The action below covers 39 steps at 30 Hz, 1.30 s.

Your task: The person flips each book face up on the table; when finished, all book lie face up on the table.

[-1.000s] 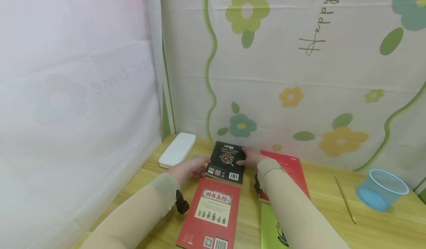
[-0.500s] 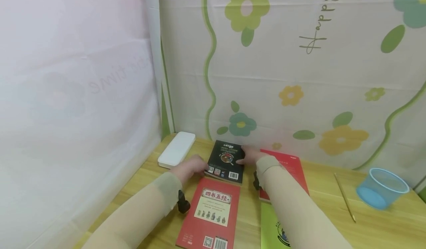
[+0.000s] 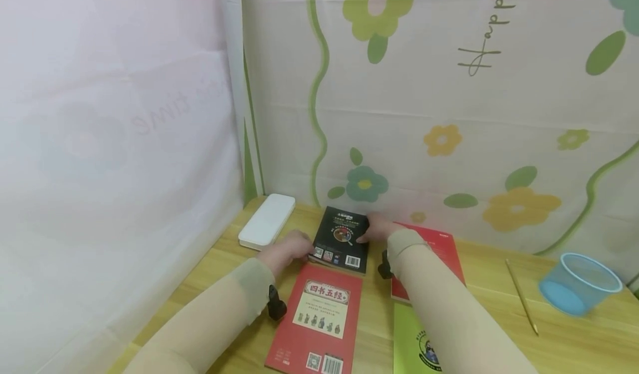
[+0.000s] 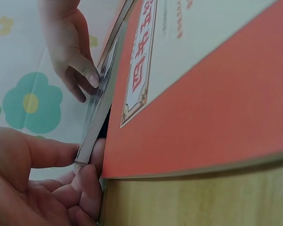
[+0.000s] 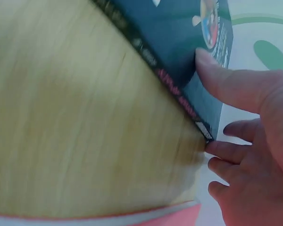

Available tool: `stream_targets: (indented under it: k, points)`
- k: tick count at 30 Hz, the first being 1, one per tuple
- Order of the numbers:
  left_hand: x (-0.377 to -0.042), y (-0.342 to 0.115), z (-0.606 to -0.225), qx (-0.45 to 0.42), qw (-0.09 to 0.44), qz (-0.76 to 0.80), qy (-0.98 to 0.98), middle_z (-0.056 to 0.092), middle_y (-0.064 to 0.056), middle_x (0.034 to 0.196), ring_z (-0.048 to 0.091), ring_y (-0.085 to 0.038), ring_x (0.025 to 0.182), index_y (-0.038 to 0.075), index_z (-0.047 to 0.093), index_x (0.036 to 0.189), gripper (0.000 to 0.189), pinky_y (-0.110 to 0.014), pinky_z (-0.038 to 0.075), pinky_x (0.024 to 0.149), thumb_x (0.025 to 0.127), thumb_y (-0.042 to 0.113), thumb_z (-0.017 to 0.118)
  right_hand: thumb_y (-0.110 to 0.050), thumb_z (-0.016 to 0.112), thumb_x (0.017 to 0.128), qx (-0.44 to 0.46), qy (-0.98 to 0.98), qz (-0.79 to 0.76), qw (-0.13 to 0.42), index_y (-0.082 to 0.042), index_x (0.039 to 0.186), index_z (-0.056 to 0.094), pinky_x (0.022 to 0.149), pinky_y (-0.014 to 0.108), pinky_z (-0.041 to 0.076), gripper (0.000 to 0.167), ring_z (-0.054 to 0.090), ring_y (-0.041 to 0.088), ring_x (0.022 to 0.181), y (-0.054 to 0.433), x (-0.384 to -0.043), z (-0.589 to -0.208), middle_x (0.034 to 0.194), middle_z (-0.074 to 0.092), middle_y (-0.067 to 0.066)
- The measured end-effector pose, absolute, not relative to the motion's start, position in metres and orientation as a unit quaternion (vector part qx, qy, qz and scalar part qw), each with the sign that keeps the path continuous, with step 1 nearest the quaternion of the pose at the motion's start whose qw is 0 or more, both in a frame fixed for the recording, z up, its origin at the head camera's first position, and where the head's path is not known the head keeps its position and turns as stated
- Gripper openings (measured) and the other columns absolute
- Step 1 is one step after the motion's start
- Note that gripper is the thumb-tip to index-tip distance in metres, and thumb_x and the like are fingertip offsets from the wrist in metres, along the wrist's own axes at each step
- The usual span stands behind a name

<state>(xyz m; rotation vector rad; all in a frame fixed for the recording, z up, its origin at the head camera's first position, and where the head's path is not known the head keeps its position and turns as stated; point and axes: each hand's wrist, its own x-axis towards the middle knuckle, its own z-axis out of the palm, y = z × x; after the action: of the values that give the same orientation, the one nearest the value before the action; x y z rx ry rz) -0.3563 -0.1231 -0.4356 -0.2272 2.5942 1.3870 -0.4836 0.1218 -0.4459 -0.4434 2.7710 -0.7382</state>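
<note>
A black paperback book [image 3: 339, 243] lies at the back of the table, its cover printed with white text and a round picture. My left hand [image 3: 289, 248] pinches its near left corner; in the left wrist view the thumb is above the pages and curled fingers [image 4: 87, 188] are beneath. At the far right side, my right hand [image 3: 381, 231] holds the same book, thumb [image 5: 226, 82] on the cover and fingertips at the spine's end. Just in front lies a red book [image 3: 312, 340] with a cream panel of Chinese characters and small figures.
A white case [image 3: 267, 220] sits at the back left. Under my right forearm, another red book [image 3: 446, 252] and a yellow-green book [image 3: 406, 335] lie on the wooden table [image 3: 376, 307]. A pencil [image 3: 521, 296] and a blue translucent cup [image 3: 574, 285] are farther right.
The left hand's fingers have closed in on the black book's near left corner and now pinch it. The right hand keeps its place. The head view has shifted slightly.
</note>
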Motion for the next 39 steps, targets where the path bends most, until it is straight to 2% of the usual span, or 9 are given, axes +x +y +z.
stream_targets:
  k: [6, 13, 23, 26, 30, 34, 39]
  points:
    - [-0.356, -0.122, -0.436, -0.081, 0.091, 0.483, 0.867, 0.063, -0.010, 0.081, 0.057, -0.018, 0.068, -0.002, 0.068, 0.091, 0.007, -0.027, 0.047, 0.062, 0.085, 0.003, 0.069, -0.019, 0.078, 0.083, -0.122, 0.930, -0.313, 0.147, 0.006, 0.144, 0.039, 0.111, 0.052, 0.032, 0.076, 0.046, 0.040, 0.127, 0.119, -0.469, -0.428, 0.135, 0.051, 0.025]
    - [-0.356, -0.122, -0.437, -0.083, 0.090, 0.494, 0.861, 0.063, -0.010, 0.082, 0.057, -0.018, 0.068, -0.001, 0.068, 0.091, 0.006, -0.026, 0.047, 0.060, 0.086, 0.001, 0.068, -0.020, 0.066, 0.092, -0.090, 0.908, -0.377, 0.157, 0.007, 0.152, 0.022, 0.116, 0.055, 0.019, 0.080, 0.024, 0.044, 0.142, 0.121, -0.462, -0.420, 0.155, 0.026, 0.029]
    - [-0.355, -0.121, -0.436, -0.069, 0.082, 0.510, 0.854, 0.064, -0.009, 0.082, 0.058, -0.017, 0.068, -0.003, 0.068, 0.092, 0.007, -0.026, 0.049, 0.060, 0.085, -0.001, 0.068, -0.008, 0.054, 0.098, -0.085, 0.838, -0.517, 0.150, 0.010, 0.152, 0.018, 0.117, 0.054, 0.014, 0.067, 0.016, 0.043, 0.144, 0.125, -0.462, -0.419, 0.158, 0.017, 0.029]
    - [-0.355, -0.121, -0.435, -0.070, 0.085, 0.515, 0.850, 0.065, -0.009, 0.083, 0.059, -0.017, 0.068, -0.002, 0.068, 0.093, 0.007, -0.025, 0.049, 0.060, 0.086, -0.001, 0.067, -0.007, 0.049, 0.100, -0.094, 0.820, -0.546, 0.147, 0.011, 0.152, 0.016, 0.117, 0.053, 0.019, 0.064, 0.021, 0.043, 0.143, 0.128, -0.458, -0.413, 0.157, 0.016, 0.030]
    - [-0.355, -0.121, -0.434, -0.070, 0.083, 0.521, 0.847, 0.064, -0.009, 0.082, 0.058, -0.017, 0.068, -0.002, 0.069, 0.091, 0.006, -0.025, 0.048, 0.059, 0.086, 0.000, 0.067, -0.008, 0.047, 0.100, -0.079, 0.816, -0.556, 0.137, 0.011, 0.151, 0.016, 0.113, 0.048, 0.032, 0.063, 0.035, 0.041, 0.137, 0.134, -0.454, -0.406, 0.157, 0.020, 0.029]
    - [-0.355, -0.121, -0.433, -0.067, 0.077, 0.520, 0.848, 0.063, -0.009, 0.081, 0.057, -0.017, 0.068, -0.001, 0.068, 0.088, 0.004, -0.026, 0.047, 0.059, 0.085, 0.002, 0.067, -0.006, 0.048, 0.099, -0.062, 0.806, -0.574, 0.133, 0.010, 0.151, 0.020, 0.112, 0.048, 0.033, 0.061, 0.040, 0.042, 0.134, 0.139, -0.455, -0.403, 0.156, 0.023, 0.027]
    - [-0.354, -0.120, -0.429, -0.059, 0.072, 0.536, 0.839, 0.065, -0.011, 0.081, 0.060, -0.020, 0.069, -0.002, 0.068, 0.087, 0.006, -0.030, 0.052, 0.062, 0.082, 0.000, 0.066, 0.001, 0.043, 0.099, -0.074, 0.799, -0.583, 0.125, 0.015, 0.148, 0.021, 0.110, 0.050, 0.035, 0.056, 0.043, 0.047, 0.130, 0.143, -0.462, -0.405, 0.150, 0.031, 0.034]
